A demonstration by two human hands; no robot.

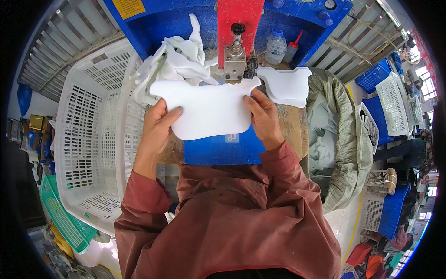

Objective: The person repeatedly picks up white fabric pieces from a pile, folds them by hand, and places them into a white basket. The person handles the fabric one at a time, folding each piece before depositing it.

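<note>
A blue machine [186, 21] with a red upright column [239, 14] fills the far side of the view, and a large white slotted crate [93, 135] stands at the person's left, with no piece visible inside it as far as its walls show. At the right a grey-green woven sack [346, 139] gapes open with pale scraps inside. Next down in size is the white foam sheet [209, 109], a flat curvy cut-out lying over the worktop and the blue plate [218, 151], its far edge pushed up to the metal head [235, 63] under a black knob [238, 29].

The left hand [155, 128] grips the sheet's left edge, thumb pressed on top and the remaining fingers curled beneath, out of sight. The right hand [265, 116] lies on the right edge, fingers close together and flat on the sheet, thumb tucked toward the rim.

Judging by how things lie, the work looks to be mid-run: a tangled heap of white offcut strips [176, 60] sits behind the sheet on the left, and a second white shaped piece [288, 86] rests just beside the head on the right, which suggests some pieces are already handled. The sheet in hand appears still to be at the head, its edge not yet finished, and I cannot tell how many pieces are left
</note>
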